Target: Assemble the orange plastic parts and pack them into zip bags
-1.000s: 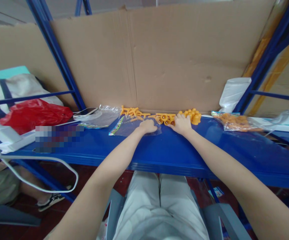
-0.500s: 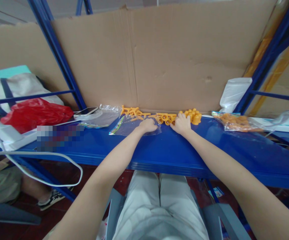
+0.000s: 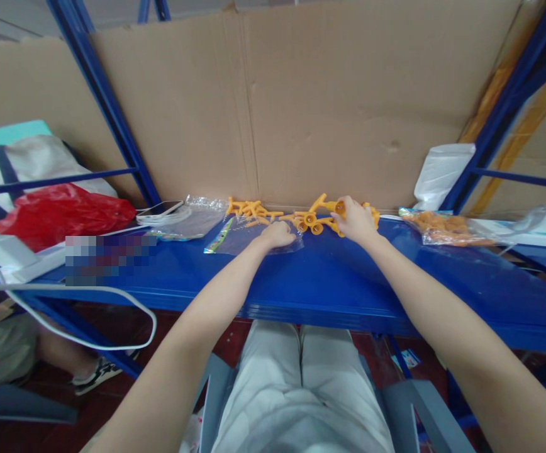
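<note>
My left hand is closed at the right end of a clear plastic bag, gripping its edge. The bag lies flat on the blue shelf and has a coloured strip at its left end. My right hand is closed around an orange plastic piece with a round cup-like end, tilted up off the pile. Below it and to its left lie several orange cup-ended pieces. Orange branched pieces are heaped behind the bag. More orange pieces show just past my right hand, partly hidden by it.
On the right lies a filled bag of orange parts, with a white pouch behind it. To the left are another clear bag, a phone with a white cable and a red plastic bag. A cardboard wall closes the back.
My right hand has risen slightly and shifted right, lifting and tilting an orange piece from the pile. My left hand stays in place on the bag.
</note>
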